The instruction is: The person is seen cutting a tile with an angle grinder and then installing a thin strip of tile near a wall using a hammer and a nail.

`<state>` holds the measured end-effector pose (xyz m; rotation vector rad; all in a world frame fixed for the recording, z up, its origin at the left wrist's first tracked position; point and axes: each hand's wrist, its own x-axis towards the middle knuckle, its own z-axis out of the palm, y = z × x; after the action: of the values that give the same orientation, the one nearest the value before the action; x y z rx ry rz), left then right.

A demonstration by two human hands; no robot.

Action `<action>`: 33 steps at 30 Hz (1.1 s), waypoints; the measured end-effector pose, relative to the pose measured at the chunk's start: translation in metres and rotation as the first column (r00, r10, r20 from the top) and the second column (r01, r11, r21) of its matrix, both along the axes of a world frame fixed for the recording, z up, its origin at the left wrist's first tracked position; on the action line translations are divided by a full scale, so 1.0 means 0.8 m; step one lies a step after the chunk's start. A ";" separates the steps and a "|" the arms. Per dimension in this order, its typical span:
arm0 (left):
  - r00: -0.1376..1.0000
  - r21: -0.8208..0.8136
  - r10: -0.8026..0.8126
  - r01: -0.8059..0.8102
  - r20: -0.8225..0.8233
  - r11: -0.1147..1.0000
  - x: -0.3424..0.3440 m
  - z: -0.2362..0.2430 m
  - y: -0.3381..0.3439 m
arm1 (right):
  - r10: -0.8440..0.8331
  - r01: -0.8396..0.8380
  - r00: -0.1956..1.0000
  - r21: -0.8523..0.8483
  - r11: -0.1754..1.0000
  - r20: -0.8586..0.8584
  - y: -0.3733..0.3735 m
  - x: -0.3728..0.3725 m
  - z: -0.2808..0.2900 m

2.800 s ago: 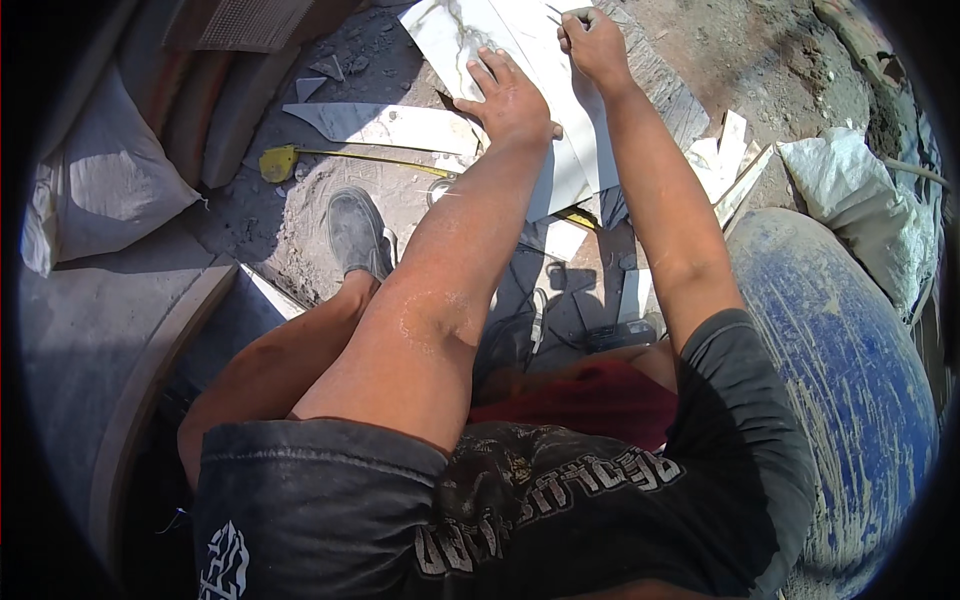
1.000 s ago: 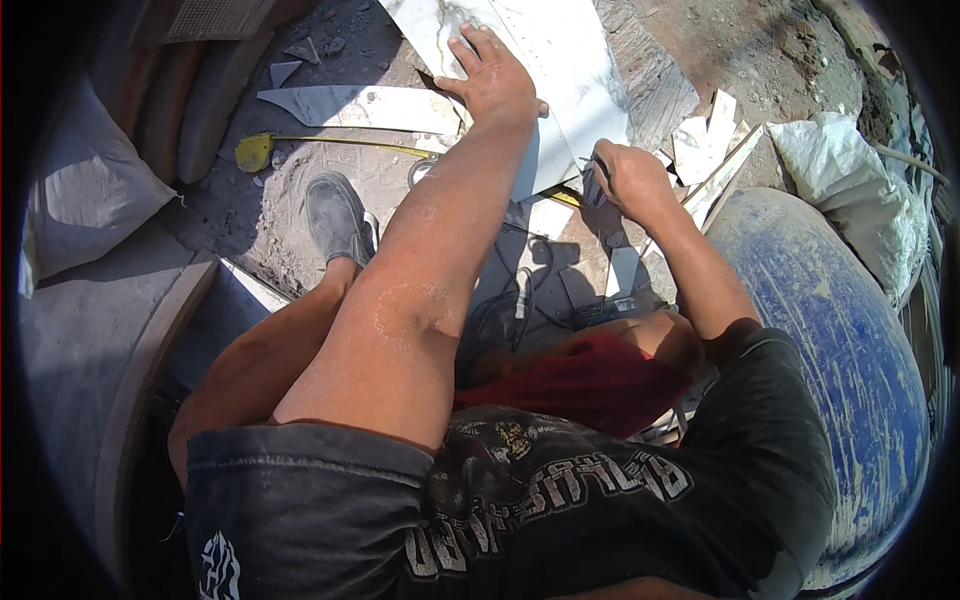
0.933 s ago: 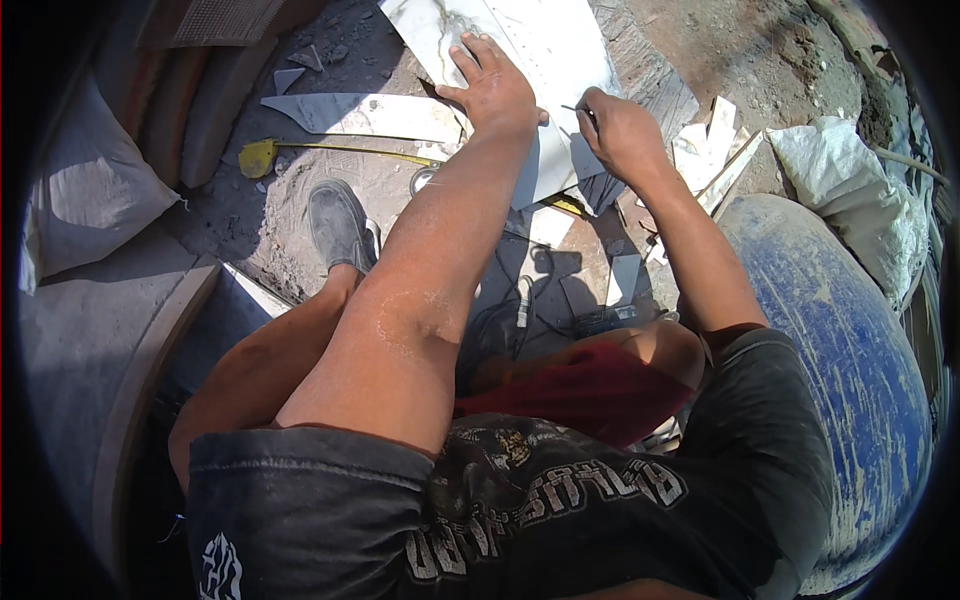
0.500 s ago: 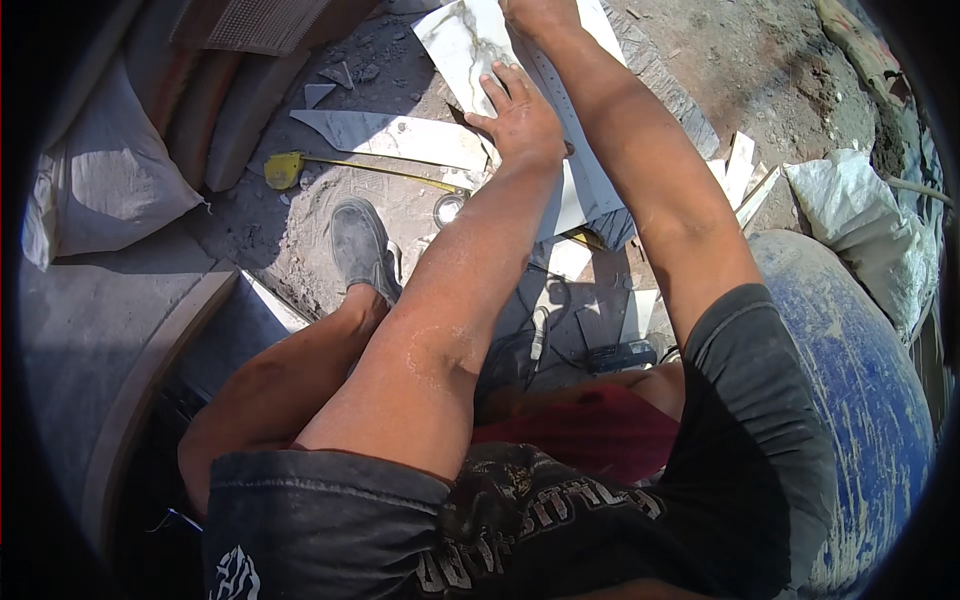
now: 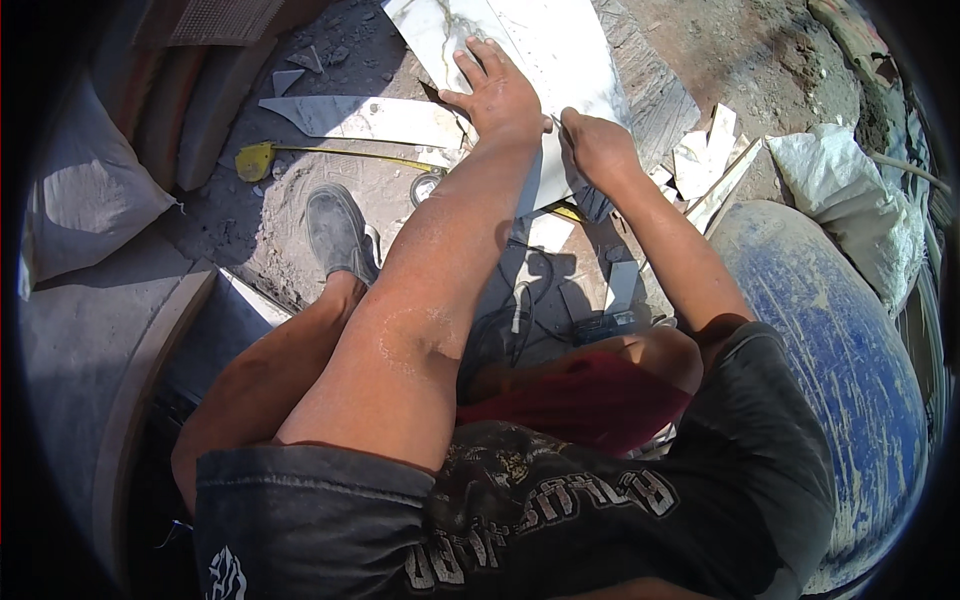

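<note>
My left hand [image 5: 497, 95] lies flat with fingers spread on a white marble-patterned tile [image 5: 565, 45] with grey veins. A straight line runs along the tile just right of that hand. My right hand [image 5: 603, 150] is at the tile's near right part, its fingers curled in and thumb side toward the surface. Whatever it pinches, if anything, is hidden. Under the tile's right side lies a grey, rough-grained slab [image 5: 655, 100]. A long, curved tile offcut [image 5: 365, 118] rests on the ground left of my left hand.
A yellow tape measure [image 5: 254, 162] lies with its blade drawn out. Tile scraps [image 5: 705, 155] are scattered at right, beside a blue, paint-streaked barrel [image 5: 840, 370] and a white sack [image 5: 850, 205]. A dark power tool [image 5: 605, 326] and cable lie near my knee. Another sack [image 5: 100, 190] stands left.
My right hand has come back from the tile's far end to its near right part. My left hand stays spread on the tile. The view has shifted slightly.
</note>
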<state>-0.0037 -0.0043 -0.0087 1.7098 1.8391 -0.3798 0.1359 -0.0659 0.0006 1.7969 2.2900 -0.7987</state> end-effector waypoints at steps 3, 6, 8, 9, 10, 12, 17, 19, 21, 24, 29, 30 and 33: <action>1.000 -0.014 -0.007 0.007 0.027 1.000 0.009 0.003 0.004 | -0.001 0.013 0.998 -0.200 0.980 0.062 -0.109 0.053 0.029; 0.999 -0.025 -0.005 0.007 0.045 1.000 0.010 0.003 -0.005 | 0.139 -0.056 0.974 -0.407 0.912 0.177 -0.107 0.068 0.017; 1.000 -0.041 0.025 -0.025 0.009 0.999 0.002 -0.002 0.005 | 0.013 0.011 0.994 -0.225 0.974 0.105 -0.032 0.041 0.036; 1.000 -0.038 0.016 -0.016 -0.005 0.999 0.001 0.001 0.001 | -0.045 0.048 0.998 -0.083 0.995 0.038 0.011 0.022 0.047; 1.000 -0.028 0.005 -0.006 -0.018 1.000 -0.001 0.004 0.002 | -0.100 0.100 0.995 0.014 0.995 0.015 0.055 -0.002 0.053; 1.000 -0.023 -0.004 0.003 -0.014 1.000 0.004 0.008 0.003 | -0.107 0.140 0.986 0.292 0.946 -0.125 0.133 -0.027 0.023; 1.000 -0.051 -0.017 0.017 -0.001 0.999 0.015 0.005 0.005 | -0.133 0.142 0.990 0.262 0.955 -0.054 0.254 -0.080 -0.031; 1.000 -0.067 -0.013 0.013 0.004 0.998 0.014 0.005 0.003 | -0.122 0.131 0.991 0.241 0.962 -0.052 0.269 -0.095 -0.033; 0.995 0.094 -0.013 0.022 -0.095 0.995 0.011 -0.035 -0.006 | -0.104 0.115 0.993 0.240 0.964 -0.054 0.281 -0.114 -0.032; 0.989 0.229 -0.013 0.046 -0.145 0.972 0.014 -0.047 -0.009 | -0.095 0.104 0.994 0.228 0.968 -0.049 0.280 -0.116 -0.032; 0.999 0.005 -0.017 0.016 0.039 1.000 0.008 -0.010 -0.005 | -0.058 0.066 0.997 0.200 0.977 -0.046 0.196 -0.072 -0.031; 0.999 0.100 0.001 0.002 -0.036 0.995 -0.004 -0.031 -0.006 | -0.036 0.047 0.997 0.180 0.982 -0.061 0.162 -0.072 -0.025; 0.999 0.084 -0.009 0.011 -0.033 0.996 0.007 -0.021 -0.006 | 0.008 -0.007 1.000 -0.042 0.999 0.015 0.009 0.007 -0.009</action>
<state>0.0020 -0.0091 -0.0253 1.7796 1.8951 -0.3401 0.1413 -0.0590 -0.0066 1.7693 2.2521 -0.8230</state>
